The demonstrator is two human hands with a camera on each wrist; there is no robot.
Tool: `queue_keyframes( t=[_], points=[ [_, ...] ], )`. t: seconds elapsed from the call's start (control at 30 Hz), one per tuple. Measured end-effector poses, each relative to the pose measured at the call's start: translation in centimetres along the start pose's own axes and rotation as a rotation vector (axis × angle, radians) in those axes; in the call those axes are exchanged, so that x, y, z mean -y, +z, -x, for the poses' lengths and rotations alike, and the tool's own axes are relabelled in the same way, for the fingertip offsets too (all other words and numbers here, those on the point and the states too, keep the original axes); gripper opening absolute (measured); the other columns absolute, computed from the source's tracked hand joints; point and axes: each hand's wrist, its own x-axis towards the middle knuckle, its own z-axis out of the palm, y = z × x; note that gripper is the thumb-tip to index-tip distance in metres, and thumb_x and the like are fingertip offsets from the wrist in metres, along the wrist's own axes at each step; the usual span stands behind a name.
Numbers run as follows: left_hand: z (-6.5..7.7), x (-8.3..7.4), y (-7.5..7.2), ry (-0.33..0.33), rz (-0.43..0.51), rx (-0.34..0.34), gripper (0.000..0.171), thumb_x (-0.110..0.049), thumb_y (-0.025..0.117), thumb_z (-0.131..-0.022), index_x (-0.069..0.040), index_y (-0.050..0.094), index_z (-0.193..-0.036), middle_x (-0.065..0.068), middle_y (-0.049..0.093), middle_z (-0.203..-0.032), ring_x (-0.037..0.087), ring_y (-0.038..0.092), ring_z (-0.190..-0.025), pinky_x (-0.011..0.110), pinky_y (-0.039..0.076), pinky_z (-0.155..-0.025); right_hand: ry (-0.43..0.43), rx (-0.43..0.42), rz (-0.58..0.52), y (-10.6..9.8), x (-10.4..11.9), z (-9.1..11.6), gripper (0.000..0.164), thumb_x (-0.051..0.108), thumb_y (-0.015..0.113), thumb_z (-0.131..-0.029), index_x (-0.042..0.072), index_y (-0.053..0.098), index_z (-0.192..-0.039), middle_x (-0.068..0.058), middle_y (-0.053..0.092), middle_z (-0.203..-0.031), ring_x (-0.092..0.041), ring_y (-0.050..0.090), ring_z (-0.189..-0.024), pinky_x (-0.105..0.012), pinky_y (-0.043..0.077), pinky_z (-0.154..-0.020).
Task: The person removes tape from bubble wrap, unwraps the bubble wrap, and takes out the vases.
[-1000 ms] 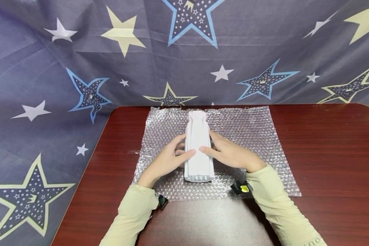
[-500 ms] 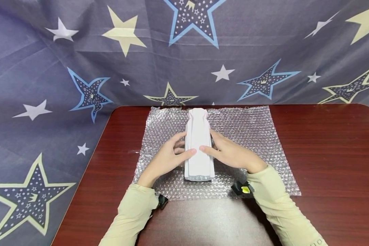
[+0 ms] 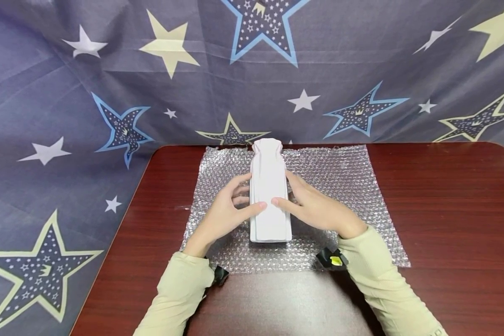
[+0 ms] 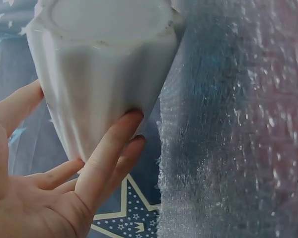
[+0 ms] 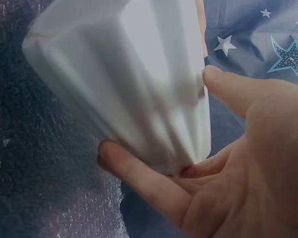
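A white fluted vase [image 3: 270, 186] lies lengthwise between both hands, its narrow neck pointing away and its foot toward me. My left hand [image 3: 223, 214] grips its left side, thumb on top and fingers wrapped underneath. From the right, my right hand [image 3: 321, 210] holds it the same way, the two thumb tips close together. Its flat underside shows at the top of the left wrist view, above the ribbed wall of the vase [image 4: 99, 84]. Beneath it is a sheet of bubble wrap [image 3: 336, 172], and both wrist views show the vase lifted off this sheet.
The bubble wrap is spread flat on a dark red wood-grain table [image 3: 453, 210]. Behind the table's far edge hangs a grey-blue cloth [image 3: 256, 93] printed with stars. Small black wrist fittings [image 3: 332, 257] sit under the sleeves.
The far neck end of the vase has tipped upward, now overlapping the table's far edge. Its underside has gone out of the head view. Both hands keep their hold, the left shifting slightly left.
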Motion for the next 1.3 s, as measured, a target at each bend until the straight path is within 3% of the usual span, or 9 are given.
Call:
queue_keyframes(
  t=[0.13,0.27,0.37,0.53,0.83,1.07,1.3],
  points=[
    [-0.01,-0.03,-0.25,0.012,0.030,-0.023,0.078,-0.020,0.079,-0.085,-0.017,0.037,-0.151,0.015,0.055,-0.139,0.030,0.064,-0.115,0.039,0.058,-0.087,0.007,-0.018,0.004,0.07,0.25,-0.04,0.089,0.054,0.048,-0.100,0.009,0.000,-0.160,-0.014,0.003,-0.166,-0.031,0.010,-0.152,-0.050,0.015,-0.122],
    [-0.01,-0.07,-0.45,0.022,0.028,-0.053,0.081,-0.020,0.081,-0.083,-0.020,0.037,-0.151,0.012,0.052,-0.141,0.030,0.063,-0.115,0.041,0.057,-0.089,-0.011,-0.046,-0.029,0.16,0.32,-0.11,0.087,0.050,0.052,-0.100,0.011,0.003,-0.160,-0.015,0.010,-0.165,-0.034,0.039,-0.140,-0.049,0.037,-0.114],
    [0.06,-0.18,-0.60,0.028,0.030,-0.078,0.082,-0.018,0.083,-0.082,-0.024,0.037,-0.150,0.009,0.050,-0.141,0.030,0.062,-0.116,0.041,0.057,-0.087,-0.033,-0.068,-0.058,0.29,0.29,-0.20,0.086,0.048,0.055,-0.099,0.015,0.004,-0.160,-0.013,0.014,-0.164,-0.029,0.053,-0.126,-0.046,0.049,-0.102],
    [0.08,-0.37,-0.77,0.044,0.068,-0.105,0.087,-0.012,0.085,-0.078,-0.026,0.037,-0.149,0.008,0.049,-0.140,0.029,0.061,-0.117,0.039,0.059,-0.082,-0.065,-0.103,-0.056,0.46,0.22,-0.31,0.089,0.047,0.058,-0.098,0.017,0.002,-0.160,-0.012,0.015,-0.164,-0.030,0.046,-0.134,-0.048,0.045,-0.107],
    [-0.05,-0.57,-0.85,0.067,0.093,-0.139,0.091,-0.008,0.087,-0.074,-0.021,0.039,-0.150,0.006,0.049,-0.138,0.025,0.059,-0.119,0.036,0.061,-0.077,-0.169,-0.176,-0.015,0.41,0.46,-0.33,0.089,0.040,0.062,-0.097,0.017,0.004,-0.160,-0.009,0.015,-0.164,-0.029,0.029,-0.147,-0.049,0.031,-0.117],
    [-0.10,-0.63,-0.67,0.127,0.166,-0.152,0.090,0.000,0.086,-0.073,-0.017,0.040,-0.147,0.006,0.045,-0.140,0.027,0.058,-0.117,0.037,0.061,-0.079,-0.200,-0.227,-0.082,0.47,0.56,-0.36,0.092,0.035,0.069,-0.093,0.018,0.008,-0.159,-0.009,0.021,-0.162,-0.028,0.051,-0.129,-0.044,0.047,-0.105],
    [-0.10,-0.82,-0.53,0.154,0.163,-0.174,0.092,0.002,0.085,-0.073,-0.020,0.037,-0.148,0.003,0.041,-0.144,0.026,0.055,-0.120,0.039,0.060,-0.082,-0.247,-0.276,-0.141,0.66,0.39,-0.60,0.095,0.027,0.075,-0.089,0.019,0.011,-0.159,-0.008,0.023,-0.161,-0.026,0.047,-0.135,-0.037,0.046,-0.107]
  ],
)
